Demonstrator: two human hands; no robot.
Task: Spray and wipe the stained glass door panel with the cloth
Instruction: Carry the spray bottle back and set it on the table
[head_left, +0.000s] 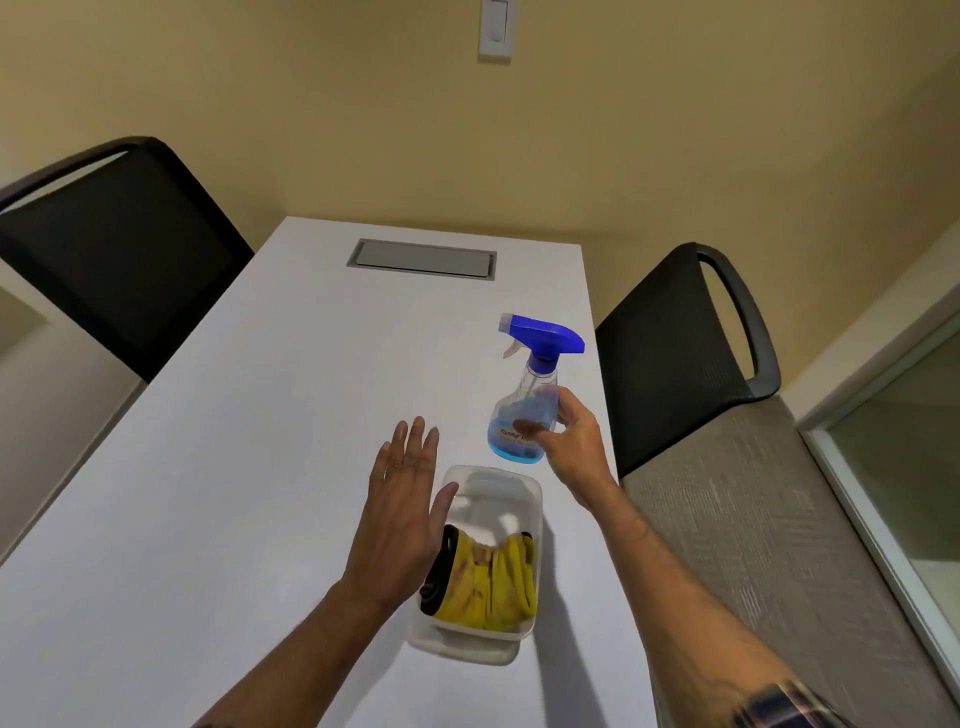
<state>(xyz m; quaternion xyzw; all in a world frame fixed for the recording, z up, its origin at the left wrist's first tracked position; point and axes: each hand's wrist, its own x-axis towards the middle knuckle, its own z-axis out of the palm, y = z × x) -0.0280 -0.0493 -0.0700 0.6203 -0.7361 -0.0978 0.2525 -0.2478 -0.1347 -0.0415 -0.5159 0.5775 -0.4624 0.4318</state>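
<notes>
A clear spray bottle (524, 395) with a blue trigger head and a little blue liquid stands on the white table (260, 441). My right hand (569, 441) wraps its fingers around the bottle's lower body. A yellow stained cloth (493, 587), with a black cloth beside it, lies in a clear plastic container (514, 493) near the table's front. My left hand (402, 504) hovers flat with fingers spread, just left of the container, holding nothing. A glass panel (904, 447) in a white frame shows at the far right edge.
A black mesh chair (104, 249) stands at the table's left and another (680, 353) at its right. A grey cable hatch (422, 259) is set into the far tabletop. Beige wall with a light switch (497, 26) behind; grey carpet (753, 545) on the right.
</notes>
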